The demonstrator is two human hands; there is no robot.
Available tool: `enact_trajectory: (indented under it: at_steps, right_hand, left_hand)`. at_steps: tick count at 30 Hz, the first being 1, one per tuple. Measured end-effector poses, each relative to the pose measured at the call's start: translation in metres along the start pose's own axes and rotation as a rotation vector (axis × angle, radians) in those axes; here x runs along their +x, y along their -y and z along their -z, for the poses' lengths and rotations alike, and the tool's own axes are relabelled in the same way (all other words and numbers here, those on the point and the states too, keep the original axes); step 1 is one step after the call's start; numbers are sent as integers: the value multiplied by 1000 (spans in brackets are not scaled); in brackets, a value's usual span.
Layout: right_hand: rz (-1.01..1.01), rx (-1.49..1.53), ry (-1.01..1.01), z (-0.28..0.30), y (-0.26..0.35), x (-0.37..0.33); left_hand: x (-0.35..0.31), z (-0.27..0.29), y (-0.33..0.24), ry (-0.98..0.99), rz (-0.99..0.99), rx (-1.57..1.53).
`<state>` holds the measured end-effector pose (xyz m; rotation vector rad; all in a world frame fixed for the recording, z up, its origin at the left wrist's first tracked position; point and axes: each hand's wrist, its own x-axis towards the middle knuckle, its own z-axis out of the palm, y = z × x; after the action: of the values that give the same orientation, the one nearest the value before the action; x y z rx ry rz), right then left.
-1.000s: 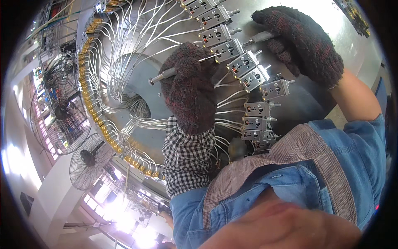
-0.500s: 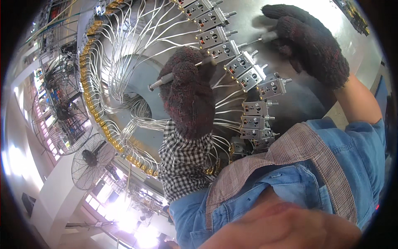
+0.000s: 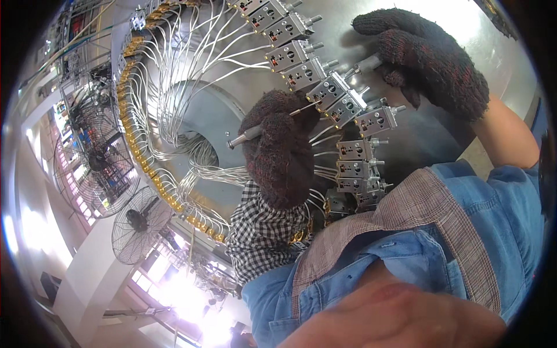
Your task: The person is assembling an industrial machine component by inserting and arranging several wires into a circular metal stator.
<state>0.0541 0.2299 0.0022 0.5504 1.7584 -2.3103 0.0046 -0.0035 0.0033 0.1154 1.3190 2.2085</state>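
Left hand (image 3: 281,153), dark knitted glove, grip closed on thin metal rod tool (image 3: 255,132); tip at small grey metal connector blocks (image 3: 342,104). Right hand (image 3: 432,58) closed around grey pin (image 3: 367,64) beside them. White wires (image 3: 191,64) fan behind.

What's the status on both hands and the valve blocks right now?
Left hand shut on slim metal tool, tip at valve block. Right hand grips metal rod. White tubes crowd alongside.
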Motion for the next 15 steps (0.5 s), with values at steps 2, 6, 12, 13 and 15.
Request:
enact_trajectory:
  at_steps: [2, 6, 12, 13, 15]
  right_hand:
    - [-31, 20, 19, 0, -1, 2]
    - [114, 601, 450, 21, -27, 11]
    - [980, -685, 292, 21, -27, 30]
    - [795, -271, 460, 31, -44, 32]
    - [587, 140, 604, 30, -49, 28]
  left_hand:
    - [-1, 2, 4, -25, -13, -11]
    - [-1, 1, 8, -41, -45, -76]
    - [-8, 8, 9, -158, -47, -95]
    - [-8, 9, 11, -152, -46, -100]
    - [-7, 9, 12, -136, -26, -85]
